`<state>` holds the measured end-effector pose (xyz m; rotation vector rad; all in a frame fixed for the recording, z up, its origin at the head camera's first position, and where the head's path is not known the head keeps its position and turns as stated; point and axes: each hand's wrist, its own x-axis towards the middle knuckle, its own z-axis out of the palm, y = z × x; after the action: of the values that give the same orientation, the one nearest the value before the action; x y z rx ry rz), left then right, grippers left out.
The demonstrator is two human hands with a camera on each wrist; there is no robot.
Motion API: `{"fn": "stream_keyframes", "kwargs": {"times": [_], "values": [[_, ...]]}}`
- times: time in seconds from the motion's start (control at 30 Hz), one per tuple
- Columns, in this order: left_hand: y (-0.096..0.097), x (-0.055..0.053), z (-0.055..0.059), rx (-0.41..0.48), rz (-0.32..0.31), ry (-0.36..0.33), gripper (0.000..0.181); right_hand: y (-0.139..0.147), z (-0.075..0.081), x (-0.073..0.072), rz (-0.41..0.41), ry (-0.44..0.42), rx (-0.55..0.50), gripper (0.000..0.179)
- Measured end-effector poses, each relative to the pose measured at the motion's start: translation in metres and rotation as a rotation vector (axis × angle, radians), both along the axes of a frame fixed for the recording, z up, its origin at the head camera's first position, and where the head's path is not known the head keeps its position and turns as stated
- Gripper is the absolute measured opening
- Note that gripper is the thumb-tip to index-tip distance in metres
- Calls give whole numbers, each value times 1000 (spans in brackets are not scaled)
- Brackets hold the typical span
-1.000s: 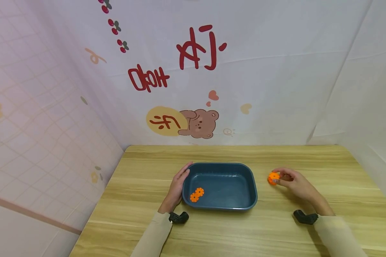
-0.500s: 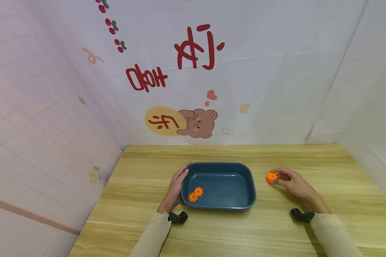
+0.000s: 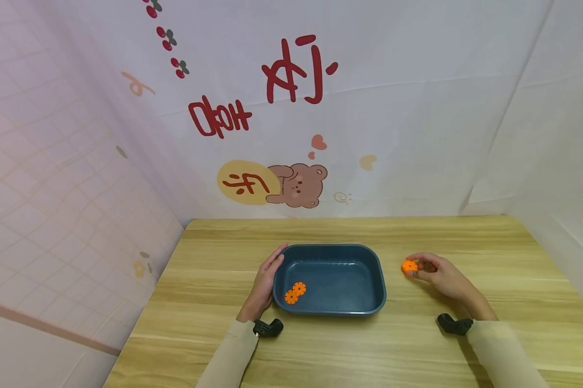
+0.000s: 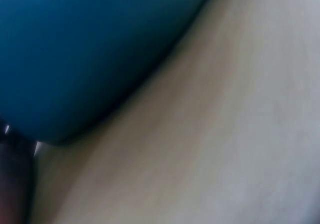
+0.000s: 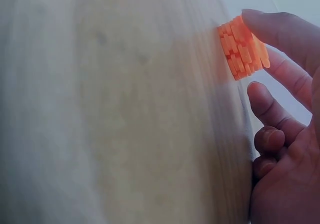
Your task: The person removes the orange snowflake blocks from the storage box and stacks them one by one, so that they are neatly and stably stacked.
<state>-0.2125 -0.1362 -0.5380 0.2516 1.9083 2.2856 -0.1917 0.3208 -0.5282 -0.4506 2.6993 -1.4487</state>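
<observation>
In the head view, a dark blue rectangular basin (image 3: 327, 312) stands on the table. Two orange notched plastic discs (image 3: 291, 297) lie inside it, overlapping, at the near left corner. My left hand (image 3: 264, 283) rests along the basin's left outer side with its fingers fairly straight. To the right of the basin, my right hand (image 3: 441, 277) pinches a short stack of orange notched discs (image 3: 410, 267) between thumb and fingers. Several layers of this stack (image 5: 243, 48) show edge-on in the right wrist view; the other fingers (image 5: 270, 106) curl below it. The left wrist view shows the basin's blue wall (image 4: 90, 53), blurred.
A light wood-grain table (image 3: 349, 350) lies beneath everything. Behind it rises a white cloth backdrop (image 3: 417, 134) with a printed bear and red characters. Another patterned cloth (image 3: 68, 178) stands at the left. Each wrist wears a black camera mount (image 3: 268, 327).
The whole head view has shifted slightly left. The stack's discs look more closely lined up under the right fingers than a second ago. My left hand stays at the basin.
</observation>
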Motion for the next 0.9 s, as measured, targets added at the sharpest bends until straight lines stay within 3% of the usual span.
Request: {"fn": "stream_keyframes", "kwargs": {"times": [0.6,0.9], "values": [[0,-1,-1,14,-3,7,60,4,-7,-5,13,-9,7,31],[0,0,0,18,0,3,59,2,-2,-1,-21,-35,-13,36]]}}
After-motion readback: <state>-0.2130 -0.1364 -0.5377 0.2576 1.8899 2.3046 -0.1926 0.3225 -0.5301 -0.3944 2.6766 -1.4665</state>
